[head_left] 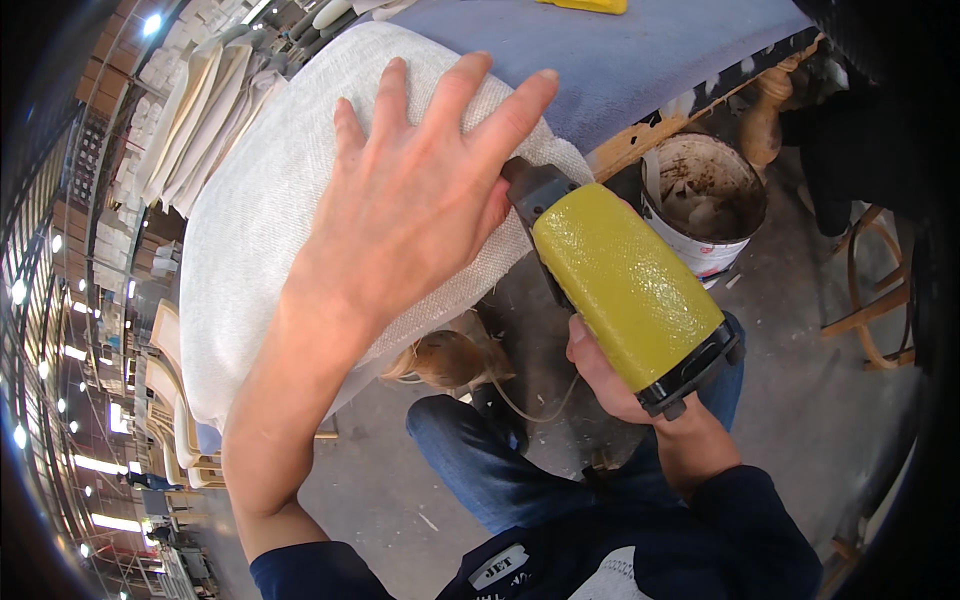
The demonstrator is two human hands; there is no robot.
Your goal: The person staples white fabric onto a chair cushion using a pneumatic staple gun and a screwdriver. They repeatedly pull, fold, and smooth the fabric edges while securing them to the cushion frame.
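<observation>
My left hand (405,190) lies flat with fingers spread on a padded, rounded piece covered in white woven fabric (260,200). My right hand (605,378) is wrapped around the handle of a staple gun (625,285) with a yellow upper body and black ends. The gun's dark nose meets the fabric's edge beside my left thumb; its exact contact point is hidden. Below, the fabric's lower edge (470,298) hangs loose. A thin hose (540,418) curves under the gun.
A blue-grey padded surface (640,60) lies beyond, with a yellow object (590,4) on it. At right stand a stained bucket (705,190), a turned wooden leg (765,115) and a curved wooden frame (870,310). Folded fabric (205,120) is stacked at left.
</observation>
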